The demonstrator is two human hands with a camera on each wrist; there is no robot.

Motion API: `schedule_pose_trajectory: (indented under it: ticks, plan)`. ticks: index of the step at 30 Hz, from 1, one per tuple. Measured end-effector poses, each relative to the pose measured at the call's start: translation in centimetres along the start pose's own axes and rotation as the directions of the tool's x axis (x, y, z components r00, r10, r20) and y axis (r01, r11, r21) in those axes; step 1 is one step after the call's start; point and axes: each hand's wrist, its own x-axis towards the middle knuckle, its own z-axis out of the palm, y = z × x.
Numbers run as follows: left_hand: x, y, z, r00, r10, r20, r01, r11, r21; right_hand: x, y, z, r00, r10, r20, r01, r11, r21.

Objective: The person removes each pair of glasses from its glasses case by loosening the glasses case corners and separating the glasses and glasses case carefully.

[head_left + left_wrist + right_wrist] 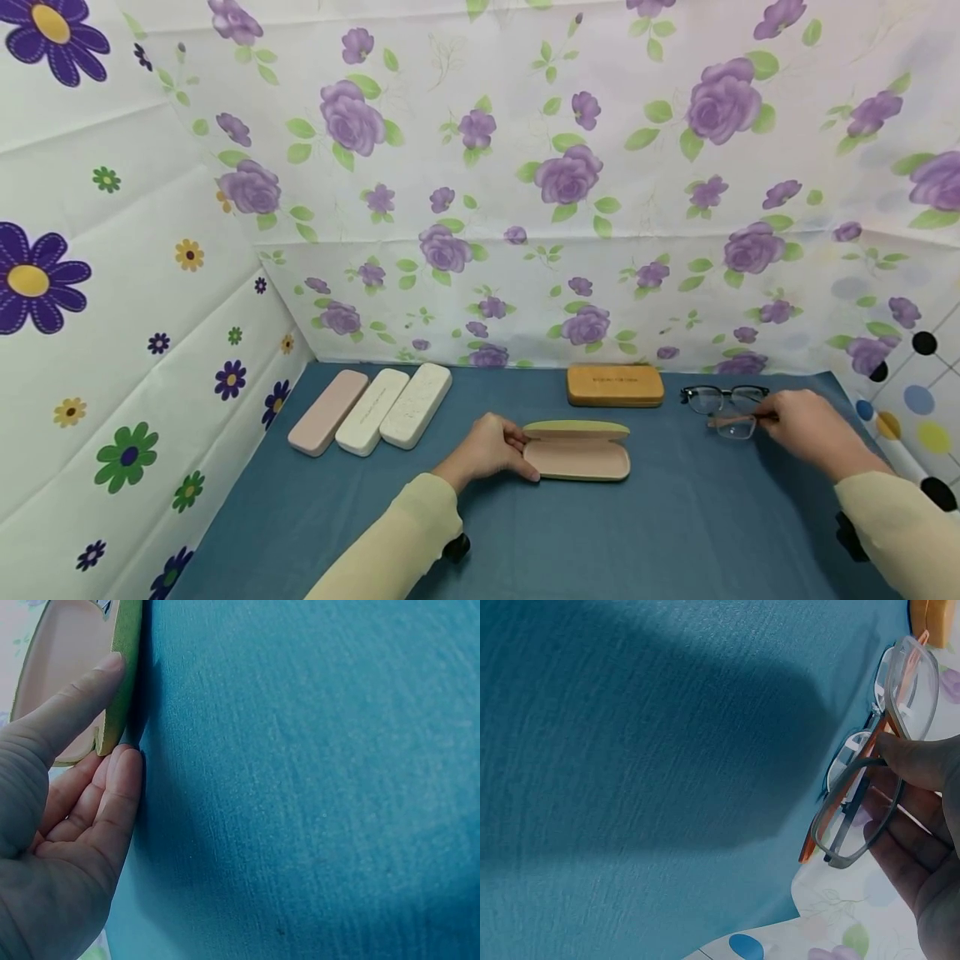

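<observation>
An open glasses case (576, 460), green outside with a pink lining, lies on the blue cloth, its lid raised at the back. My left hand (486, 450) grips its left end; in the left wrist view the thumb (82, 694) presses the rim and the other fingers curl by the end. Off to the right, my right hand (806, 427) pinches a pair of eyeglasses (894, 726) with brown temples, held at the middle of the frame. Black-framed eyeglasses (723, 390) lie on the cloth just behind them, partly covered by the held pair in the right wrist view.
A closed mustard-yellow glasses case (615, 387) sits at the back, behind the open one. At the left lie a pink case (328, 412), a cream case (372, 412) and a white case (417, 406), side by side. Flowered sheets (480, 192) enclose the blue cloth (570, 542).
</observation>
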Motion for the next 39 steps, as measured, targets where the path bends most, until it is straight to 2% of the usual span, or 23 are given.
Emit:
schedule_pose_trajectory:
  ticks: [7,23,39]
  plan:
    - [-0.1,0.0,0.0,1.000,0.004,0.007,-0.004,1.000,-0.013,0.6,0.2,0.6,0.999,-0.032,0.007,0.032,0.999,0.019]
    - [-0.1,0.1,0.0,1.000,-0.008,-0.003,0.008,1.000,0.001,1.5,-0.5,1.6,0.999,-0.039,0.024,0.039,0.999,0.018]
    - [-0.1,0.1,0.1,1.000,-0.007,-0.004,0.007,1.000,0.016,2.2,-0.4,2.4,0.998,-0.054,0.029,0.056,0.997,-0.060]
